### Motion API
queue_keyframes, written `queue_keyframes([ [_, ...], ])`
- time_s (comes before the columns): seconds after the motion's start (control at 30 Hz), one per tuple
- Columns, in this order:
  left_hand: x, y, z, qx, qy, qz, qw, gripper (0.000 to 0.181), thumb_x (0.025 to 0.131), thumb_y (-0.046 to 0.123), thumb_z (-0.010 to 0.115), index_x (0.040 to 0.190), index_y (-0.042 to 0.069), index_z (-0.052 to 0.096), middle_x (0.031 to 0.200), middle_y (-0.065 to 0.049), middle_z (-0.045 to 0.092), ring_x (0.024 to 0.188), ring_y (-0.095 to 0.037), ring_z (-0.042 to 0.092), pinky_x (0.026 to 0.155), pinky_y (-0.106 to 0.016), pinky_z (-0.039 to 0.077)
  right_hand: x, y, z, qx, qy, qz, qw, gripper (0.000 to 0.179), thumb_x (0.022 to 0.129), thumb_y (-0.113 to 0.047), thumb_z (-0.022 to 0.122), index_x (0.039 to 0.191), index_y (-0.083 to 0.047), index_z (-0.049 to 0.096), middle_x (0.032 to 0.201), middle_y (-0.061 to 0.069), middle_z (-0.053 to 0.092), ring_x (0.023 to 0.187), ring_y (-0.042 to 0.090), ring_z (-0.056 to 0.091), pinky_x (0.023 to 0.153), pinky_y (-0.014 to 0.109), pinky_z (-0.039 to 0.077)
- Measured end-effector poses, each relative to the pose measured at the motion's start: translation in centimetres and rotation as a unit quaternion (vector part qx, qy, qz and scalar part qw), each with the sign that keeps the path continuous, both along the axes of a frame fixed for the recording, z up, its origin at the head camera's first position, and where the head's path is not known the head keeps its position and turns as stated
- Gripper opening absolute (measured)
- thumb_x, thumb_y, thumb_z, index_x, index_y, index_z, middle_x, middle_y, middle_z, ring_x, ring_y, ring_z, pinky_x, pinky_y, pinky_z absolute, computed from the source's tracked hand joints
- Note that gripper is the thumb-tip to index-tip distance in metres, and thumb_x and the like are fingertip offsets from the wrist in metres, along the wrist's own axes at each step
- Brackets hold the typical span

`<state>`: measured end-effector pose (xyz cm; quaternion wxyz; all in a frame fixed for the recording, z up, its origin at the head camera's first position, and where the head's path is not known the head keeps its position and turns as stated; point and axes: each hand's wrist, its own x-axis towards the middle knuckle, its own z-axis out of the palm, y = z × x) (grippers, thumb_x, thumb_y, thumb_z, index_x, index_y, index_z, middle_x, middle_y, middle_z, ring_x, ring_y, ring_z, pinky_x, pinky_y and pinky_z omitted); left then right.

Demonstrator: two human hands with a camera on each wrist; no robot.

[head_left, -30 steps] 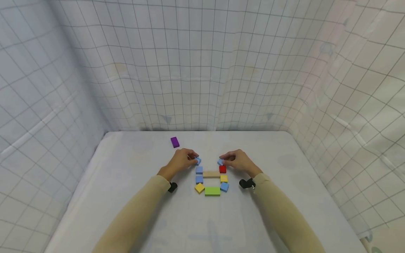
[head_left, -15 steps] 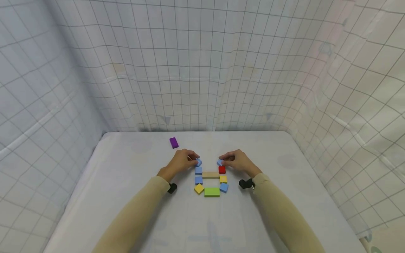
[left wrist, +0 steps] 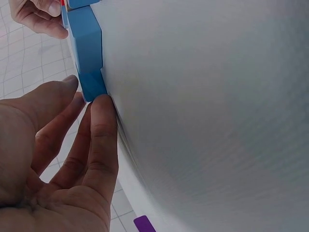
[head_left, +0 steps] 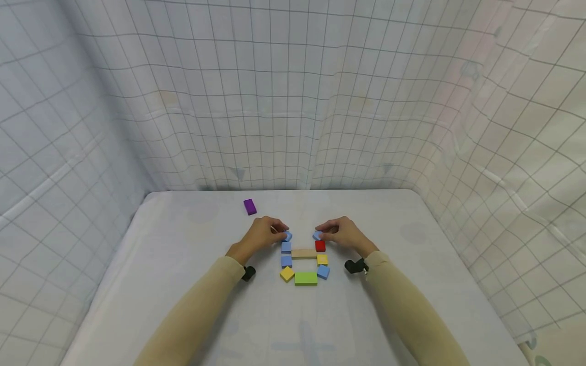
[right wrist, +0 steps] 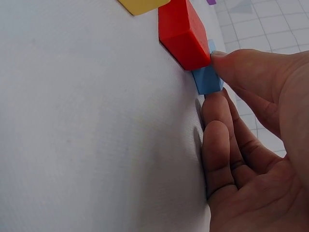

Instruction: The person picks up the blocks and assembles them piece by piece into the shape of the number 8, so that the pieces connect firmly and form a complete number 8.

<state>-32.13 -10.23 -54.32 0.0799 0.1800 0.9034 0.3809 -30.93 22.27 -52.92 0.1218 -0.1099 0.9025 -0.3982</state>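
Observation:
My left hand (head_left: 262, 236) pinches a small blue block (head_left: 288, 236) between thumb and fingers at the far end of the left column. In the left wrist view that blue block (left wrist: 92, 86) sits at the fingertips, behind a second blue block (left wrist: 87, 41). On the opposite side my right hand (head_left: 345, 235) pinches another blue block (head_left: 317, 235), turned at an angle just beyond the red block (head_left: 320, 246). The right wrist view shows this blue block (right wrist: 207, 81) by the thumb and fingertips, partly hidden by the red block (right wrist: 183, 36).
A wooden bar (head_left: 304, 254) bridges the two columns of blocks. Nearer lie a yellow block (head_left: 287, 274), a green block (head_left: 305, 278) and a blue block (head_left: 323, 272). A purple block (head_left: 250, 207) lies alone at the back left of the white table (head_left: 192, 305). Gridded curtains (head_left: 293, 101) surround the table.
My left hand has shifted its blue block slightly right and toward the column. My right hand stays almost still. The whole head view drifts a little.

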Motion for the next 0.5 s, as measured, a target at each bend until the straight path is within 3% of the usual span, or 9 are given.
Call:
queue_keyframes([
  [0.03,0.4,0.1,0.7,0.001,-0.005,0.002,1.0000,0.024,0.106,0.023,0.089,0.128,0.013,0.088,0.119,-0.005,0.085,0.106,-0.020,0.077,0.082,-0.027,0.065,0.0,0.0,0.0,0.000,0.003,0.001,1.0000,0.026,0.108,-0.023,0.085,0.134,-0.018,0.089,0.130,0.005,0.087,0.104,0.015,0.073,0.092,0.026,0.058],
  [0.1,0.6,0.0,0.8,0.003,0.000,-0.002,1.0000,0.023,0.107,0.023,0.088,0.128,0.012,0.088,0.119,-0.006,0.086,0.107,-0.021,0.077,0.085,-0.029,0.066,0.1,0.0,0.0,0.000,0.006,0.001,1.0000,0.026,0.108,-0.023,0.085,0.133,-0.018,0.089,0.130,0.005,0.087,0.104,0.015,0.073,0.092,0.026,0.058],
  [0.2,1.8,0.4,2.5,-0.002,-0.008,0.003,1.0000,0.021,0.108,0.016,0.085,0.128,0.009,0.088,0.120,-0.009,0.086,0.108,-0.025,0.078,0.088,-0.032,0.067,0.1,0.0,0.0,-0.002,0.004,-0.001,1.0000,0.025,0.108,-0.023,0.086,0.133,-0.019,0.089,0.128,0.004,0.087,0.104,0.015,0.072,0.091,0.026,0.057],
  [0.23,1.9,0.4,2.6,-0.003,-0.006,0.002,1.0000,0.021,0.108,0.016,0.085,0.127,0.009,0.088,0.120,-0.009,0.086,0.107,-0.024,0.078,0.088,-0.032,0.067,0.1,0.0,0.0,-0.003,0.004,-0.001,1.0000,0.025,0.108,-0.023,0.086,0.132,-0.019,0.089,0.127,0.004,0.087,0.104,0.015,0.073,0.091,0.026,0.057],
  [0.37,1.1,0.1,1.4,-0.001,0.002,-0.005,1.0000,0.020,0.107,0.018,0.086,0.126,0.012,0.089,0.118,-0.006,0.087,0.104,-0.022,0.077,0.084,-0.029,0.065,0.1,0.0,0.0,0.000,0.001,-0.002,1.0000,0.025,0.108,-0.023,0.086,0.133,-0.019,0.089,0.126,0.004,0.087,0.104,0.014,0.073,0.090,0.025,0.057],
  [0.5,-0.8,-0.3,-0.9,0.005,-0.009,-0.006,0.9999,0.022,0.105,0.024,0.089,0.126,0.017,0.090,0.118,-0.001,0.087,0.103,-0.018,0.076,0.081,-0.028,0.065,0.1,-0.1,0.1,0.004,-0.005,-0.005,1.0000,0.025,0.108,-0.023,0.086,0.133,-0.020,0.089,0.125,0.003,0.087,0.103,0.015,0.071,0.090,0.026,0.057],
])
